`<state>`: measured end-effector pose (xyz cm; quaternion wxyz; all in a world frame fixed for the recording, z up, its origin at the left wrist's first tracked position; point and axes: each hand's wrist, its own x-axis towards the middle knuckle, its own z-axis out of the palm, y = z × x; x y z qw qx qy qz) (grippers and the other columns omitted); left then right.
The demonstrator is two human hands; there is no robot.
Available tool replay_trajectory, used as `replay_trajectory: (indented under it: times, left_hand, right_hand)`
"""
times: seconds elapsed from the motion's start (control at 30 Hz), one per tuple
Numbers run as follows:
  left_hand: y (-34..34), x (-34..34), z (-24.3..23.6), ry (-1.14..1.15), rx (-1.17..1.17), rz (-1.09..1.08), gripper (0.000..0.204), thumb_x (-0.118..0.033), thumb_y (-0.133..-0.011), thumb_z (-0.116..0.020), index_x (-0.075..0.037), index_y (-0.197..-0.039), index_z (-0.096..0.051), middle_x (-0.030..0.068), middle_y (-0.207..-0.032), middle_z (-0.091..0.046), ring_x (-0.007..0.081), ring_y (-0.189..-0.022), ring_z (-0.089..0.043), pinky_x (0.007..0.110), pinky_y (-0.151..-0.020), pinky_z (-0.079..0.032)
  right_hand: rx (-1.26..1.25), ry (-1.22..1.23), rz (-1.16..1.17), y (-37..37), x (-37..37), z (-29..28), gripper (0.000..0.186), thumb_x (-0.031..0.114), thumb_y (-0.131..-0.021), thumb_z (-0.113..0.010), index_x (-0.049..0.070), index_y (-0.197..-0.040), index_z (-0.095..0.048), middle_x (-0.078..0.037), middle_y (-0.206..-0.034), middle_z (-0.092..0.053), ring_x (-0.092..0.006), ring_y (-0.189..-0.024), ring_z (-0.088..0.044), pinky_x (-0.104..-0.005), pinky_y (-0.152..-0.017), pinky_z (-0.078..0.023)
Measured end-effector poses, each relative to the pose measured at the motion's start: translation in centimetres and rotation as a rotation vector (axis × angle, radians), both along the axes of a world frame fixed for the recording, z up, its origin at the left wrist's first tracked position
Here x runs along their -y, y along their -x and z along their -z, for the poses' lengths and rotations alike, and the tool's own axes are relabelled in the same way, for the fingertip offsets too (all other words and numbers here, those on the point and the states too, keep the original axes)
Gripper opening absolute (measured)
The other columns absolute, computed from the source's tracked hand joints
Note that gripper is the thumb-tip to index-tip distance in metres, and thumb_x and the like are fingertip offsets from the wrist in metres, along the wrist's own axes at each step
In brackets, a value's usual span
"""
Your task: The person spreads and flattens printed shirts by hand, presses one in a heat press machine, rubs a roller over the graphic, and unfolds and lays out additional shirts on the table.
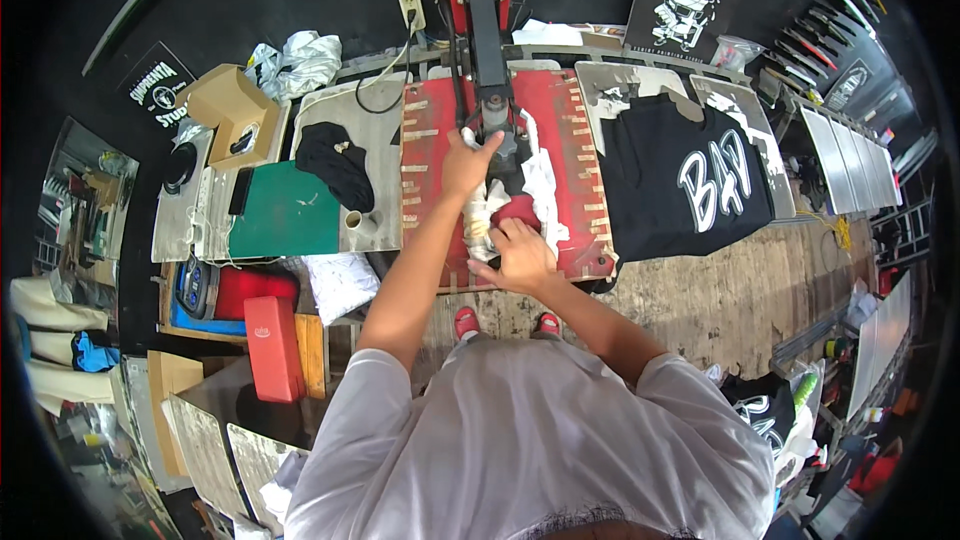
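Observation:
A heat press (pixel 488 45) with a dark arm stands on a worn red board (pixel 582 165). Beside its star-shaped knob (pixel 508 147) is my left hand (pixel 470 168), with thumb and fingers apart; some fingertips are hidden. White cloth wrapping (pixel 541 188) runs down both sides of the press's lower part. Between the wraps, near the board's front edge, lies a small dark red cloth piece (pixel 517 211). My right hand (pixel 524 256) rests its fingers on that piece, with the thumb spread to the left against the wrapping.
To the right, a black printed T-shirt (pixel 690 175) covers a board. On the left are a green sheet (pixel 285 210), a black cloth (pixel 333 162), a roll of tape (pixel 357 224) and an open cardboard box (pixel 232 120). A red box (pixel 273 348) stands lower left.

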<state>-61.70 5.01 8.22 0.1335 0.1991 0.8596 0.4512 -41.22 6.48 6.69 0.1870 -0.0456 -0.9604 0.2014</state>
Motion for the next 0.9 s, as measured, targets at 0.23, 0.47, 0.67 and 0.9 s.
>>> replay_trajectory:
  times: [0.23, 0.47, 0.67, 0.9]
  left_hand:
    - [0.8, -0.6, -2.2, -0.054, 0.314, 0.075, 0.073, -0.055, -0.068, -0.083, 0.009, -0.099, -0.069, 0.0219, -0.107, -0.069, 0.0267, -0.101, -0.067, 0.041, -0.086, -0.049]
    - [1.5, -0.6, -1.0, -0.024, 0.316, 0.011, 0.084, -0.056, -0.072, -0.080, 0.012, -0.117, -0.062, 0.0225, -0.121, -0.065, 0.0296, -0.114, -0.063, 0.041, -0.092, -0.048]
    - [1.5, -0.7, -3.6, 0.228, -0.016, 0.088, 0.071, -0.055, -0.075, -0.075, 0.006, -0.109, -0.068, 0.0260, -0.118, -0.066, 0.0332, -0.115, -0.063, 0.040, -0.095, -0.050]
    - [0.3, 1.8, -2.3, 0.282, -0.237, 0.062, 0.061, -0.049, -0.082, -0.070, 0.007, -0.107, -0.067, 0.0313, -0.120, -0.061, 0.0413, -0.112, -0.062, 0.046, -0.094, -0.049]
  right_hand:
    - [0.016, -0.086, -0.030, -0.6, -0.4, 0.4, 0.066, 0.061, -0.073, -0.071, -0.001, -0.096, -0.065, -0.018, -0.102, -0.064, -0.0339, -0.099, -0.064, -0.0421, -0.086, -0.053]
    - [0.158, -0.078, -0.008, 0.2, 0.4, 0.8, 0.070, 0.066, -0.072, -0.069, -0.003, -0.083, -0.067, -0.021, -0.091, -0.070, -0.0343, -0.081, -0.070, -0.0442, -0.073, -0.057]
    - [0.214, -0.079, 0.018, -1.1, 1.3, -4.9, 0.068, 0.068, -0.072, -0.065, 0.001, -0.084, -0.070, -0.020, -0.086, -0.071, -0.0342, -0.081, -0.071, -0.0435, -0.076, -0.057]
    - [0.219, -0.077, -0.023, -2.6, 3.1, -7.3, 0.065, 0.064, -0.073, -0.068, 0.000, -0.086, -0.069, -0.020, -0.090, -0.070, -0.0350, -0.086, -0.069, -0.0420, -0.078, -0.056]
